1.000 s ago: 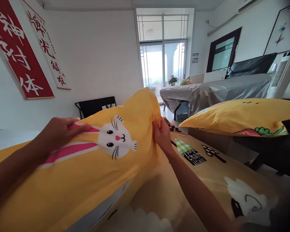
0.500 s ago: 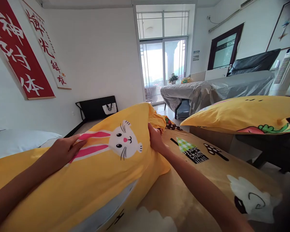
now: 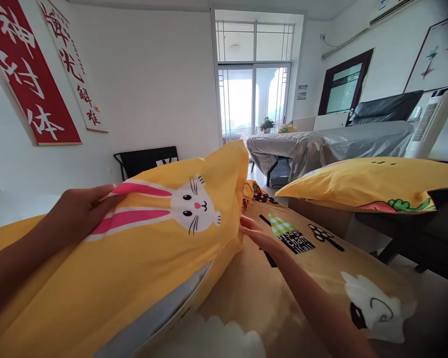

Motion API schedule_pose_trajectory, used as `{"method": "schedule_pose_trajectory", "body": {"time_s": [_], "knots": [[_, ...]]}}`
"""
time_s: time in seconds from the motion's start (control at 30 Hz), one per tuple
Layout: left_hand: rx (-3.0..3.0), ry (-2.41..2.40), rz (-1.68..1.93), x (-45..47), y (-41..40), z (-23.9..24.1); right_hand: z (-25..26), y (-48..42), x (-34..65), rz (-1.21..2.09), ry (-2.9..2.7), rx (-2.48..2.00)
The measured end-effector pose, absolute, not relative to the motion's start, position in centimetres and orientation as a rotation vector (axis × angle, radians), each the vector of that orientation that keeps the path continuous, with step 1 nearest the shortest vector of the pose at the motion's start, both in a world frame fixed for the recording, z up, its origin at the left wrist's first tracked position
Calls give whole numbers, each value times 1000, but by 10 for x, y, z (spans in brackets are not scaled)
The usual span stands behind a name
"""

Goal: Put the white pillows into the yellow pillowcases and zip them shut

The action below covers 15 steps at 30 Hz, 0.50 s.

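Observation:
A yellow pillowcase [image 3: 134,268] with a white rabbit print stretches across the left and middle of the view. Through a long slit along its near side shows a pale grey filling [image 3: 164,311]. My left hand [image 3: 84,211] pinches the cloth at the tips of the rabbit's pink ears. At the far right end of the pillowcase is my right hand [image 3: 259,233], its fingers stretched out with the tips touching the end's lower side. Beneath lies a tan printed sheet [image 3: 239,303]. Some bunched yellow cloth [image 3: 248,194] sits just behind the pillowcase end.
Another yellow pillow [image 3: 358,181] rests on dark furniture at right. Farther back stand a table under a plastic cover [image 3: 283,144], a white tower fan [image 3: 429,124] and a folded black frame [image 3: 145,161] by the wall. White bedding [image 3: 18,209] shows at far left.
The pillowcase's right end has risen to a peaked corner and straightened. My right hand has loosened from its grip there and moved lower and right. My left hand has shifted slightly left, still pinching.

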State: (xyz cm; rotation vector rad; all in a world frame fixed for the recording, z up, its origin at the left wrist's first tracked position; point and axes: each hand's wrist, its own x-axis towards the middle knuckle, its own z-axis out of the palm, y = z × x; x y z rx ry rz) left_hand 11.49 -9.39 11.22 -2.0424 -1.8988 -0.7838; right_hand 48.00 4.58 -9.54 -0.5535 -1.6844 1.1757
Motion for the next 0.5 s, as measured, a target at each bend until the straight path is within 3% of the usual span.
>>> {"method": "schedule_pose_trajectory", "body": {"time_s": [0.2,0.5], "knots": [[-2140,-1848,-731,130,-84,110,-129,54,432,886,-1723,-755],[-1854,-1941,-715,85,-95,137,-113,86,426,645,-1523,-860]]}}
